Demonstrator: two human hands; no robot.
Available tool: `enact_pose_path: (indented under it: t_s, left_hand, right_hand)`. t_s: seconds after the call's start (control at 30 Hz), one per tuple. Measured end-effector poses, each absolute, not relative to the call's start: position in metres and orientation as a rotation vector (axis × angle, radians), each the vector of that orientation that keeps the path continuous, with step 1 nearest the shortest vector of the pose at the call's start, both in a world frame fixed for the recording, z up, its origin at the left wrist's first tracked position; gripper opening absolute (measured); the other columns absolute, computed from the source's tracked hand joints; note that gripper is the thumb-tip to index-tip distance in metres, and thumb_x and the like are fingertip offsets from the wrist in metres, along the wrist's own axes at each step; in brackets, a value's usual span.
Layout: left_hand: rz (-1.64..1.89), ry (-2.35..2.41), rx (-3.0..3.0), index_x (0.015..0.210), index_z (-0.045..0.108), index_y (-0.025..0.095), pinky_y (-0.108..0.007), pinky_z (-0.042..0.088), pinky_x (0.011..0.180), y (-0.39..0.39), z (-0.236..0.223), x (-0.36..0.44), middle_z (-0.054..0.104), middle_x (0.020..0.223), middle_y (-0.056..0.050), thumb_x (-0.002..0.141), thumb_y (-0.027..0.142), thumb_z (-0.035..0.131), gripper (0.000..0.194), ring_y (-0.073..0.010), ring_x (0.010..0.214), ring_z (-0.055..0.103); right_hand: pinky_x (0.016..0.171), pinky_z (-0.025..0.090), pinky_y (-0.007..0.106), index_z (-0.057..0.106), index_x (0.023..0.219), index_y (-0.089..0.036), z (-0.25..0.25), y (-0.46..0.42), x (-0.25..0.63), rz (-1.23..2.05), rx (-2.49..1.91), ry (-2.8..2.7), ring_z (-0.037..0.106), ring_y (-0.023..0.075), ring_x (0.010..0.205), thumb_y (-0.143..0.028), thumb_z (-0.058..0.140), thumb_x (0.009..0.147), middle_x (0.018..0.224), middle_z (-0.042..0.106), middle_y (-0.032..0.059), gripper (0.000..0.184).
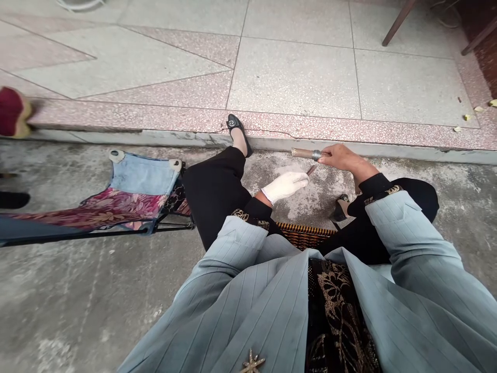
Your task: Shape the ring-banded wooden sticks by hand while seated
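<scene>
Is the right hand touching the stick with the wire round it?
Touching. The head view shows the right hand closed around the stick, beside the wire.

Likely a paved yard, concrete ground (pixel 116 290), tiled step (pixel 295 77), fabric lounger (pixel 126 201)

A pale blue-grey jacket (pixel 248 305) with fine stripes bears a star-shaped brooch (pixel 252 361) and opens over a black top (pixel 338 311) with gold floral patterning. Black undersleeves (pixel 259 207) end in gold-figured trim (pixel 240 214). A white glove (pixel 280 190) covers the left hand (pixel 287 185); the trousers (pixel 217 189) and ornamented shoes (pixel 236 122) are black.
</scene>
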State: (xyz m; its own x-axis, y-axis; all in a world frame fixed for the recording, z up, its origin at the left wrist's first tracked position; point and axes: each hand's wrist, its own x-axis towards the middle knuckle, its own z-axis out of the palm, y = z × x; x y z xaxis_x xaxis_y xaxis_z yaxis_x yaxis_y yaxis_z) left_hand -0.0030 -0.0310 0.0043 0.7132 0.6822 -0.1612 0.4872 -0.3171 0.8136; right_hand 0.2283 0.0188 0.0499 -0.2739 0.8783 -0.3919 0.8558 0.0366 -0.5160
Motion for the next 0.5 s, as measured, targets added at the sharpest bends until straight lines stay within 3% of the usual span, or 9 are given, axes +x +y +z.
enact_pose_path:
  t_s: [0.1,0.2,0.33,0.4,0.5]
  left_hand:
    - [0.226,0.901,2.045,0.087,0.065,0.017,-0.026,0.040,0.072,-0.032,0.000,-0.002,0.065,0.079,-0.002,0.094,0.038,0.041,0.032,-0.0164,0.076,0.057]
    - [0.237,0.894,2.079,0.085,0.066,0.016,-0.027,0.040,0.074,-0.032,0.000,-0.004,0.065,0.079,-0.003,0.093,0.036,0.042,0.032,-0.0165,0.076,0.057]
    - [0.338,0.922,2.061,0.083,0.067,0.015,-0.028,0.041,0.076,-0.026,0.000,-0.011,0.065,0.082,-0.003,0.092,0.035,0.042,0.033,-0.0172,0.078,0.057]
    - [0.399,0.947,1.970,0.084,0.067,0.014,-0.029,0.042,0.076,-0.022,-0.003,-0.013,0.066,0.082,-0.004,0.091,0.037,0.046,0.032,-0.0176,0.078,0.057]
    - [0.495,0.960,1.656,0.091,0.067,0.014,-0.029,0.044,0.069,-0.021,-0.011,-0.011,0.064,0.075,-0.004,0.090,0.040,0.052,0.030,-0.0159,0.071,0.056]
  right_hand:
    - [0.063,0.034,0.030,0.070,0.096,-0.013,0.046,0.014,0.218,0.910,-1.981,-2.469,0.057,0.0196,0.075,-0.037,0.062,0.087,0.087,0.066,0.0103,0.027]
    - [0.063,0.035,0.032,0.072,0.098,-0.014,0.041,0.007,0.212,0.958,-1.889,-2.740,0.059,0.0223,0.079,-0.035,0.065,0.086,0.094,0.069,0.0136,0.025]
    - [0.063,0.036,0.029,0.074,0.092,-0.018,0.042,0.004,0.217,1.514,-1.467,-2.824,0.056,0.0167,0.069,-0.036,0.069,0.082,0.080,0.067,0.0045,0.020]
    - [0.062,0.037,0.027,0.074,0.092,-0.018,0.049,0.005,0.223,1.824,-1.251,-2.687,0.053,0.0135,0.063,-0.041,0.069,0.082,0.070,0.063,0.0004,0.026]
    - [0.061,0.040,0.026,0.071,0.097,-0.016,0.065,0.007,0.230,2.055,-0.999,-2.317,0.051,0.0105,0.061,-0.048,0.072,0.079,0.072,0.061,-0.0012,0.037]
